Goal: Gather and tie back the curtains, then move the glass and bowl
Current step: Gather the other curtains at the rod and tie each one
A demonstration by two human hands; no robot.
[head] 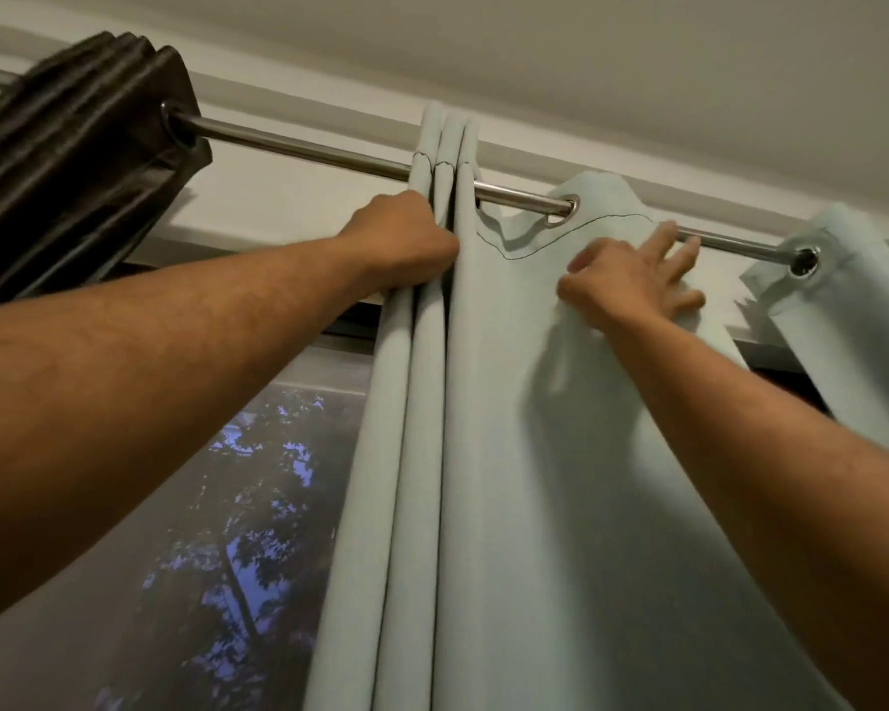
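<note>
Your left hand (406, 238) is closed in a fist round the bunched folds of the pale green curtain (509, 428), just under the metal rod (319, 148); the fingers are curled behind the cloth, so you see only the back of the hand and knuckles. The gathered pleats run straight down from that grip, pressed close together.

Your right hand (632, 284) lies flat on the looser stretch of the same curtain, fingers (663, 243) spread wide and straight, tips reaching up to the rod. It is blurred, so whether the thumb pinches any cloth is hard to say; it looks to be pressing only.

Between your two hands one eyelet (565, 210) sits on the rod with the cloth sagging in a scoop below it. A second eyelet (804, 261) shows further right, where the curtain folds back and is cut off by the frame's edge.

At the left end of the rod a dark brown curtain (73, 161) is pushed together in tight folds, partly out of view. Below your left forearm the window (201, 531) shows dim tree branches against a bluish sky.
</note>
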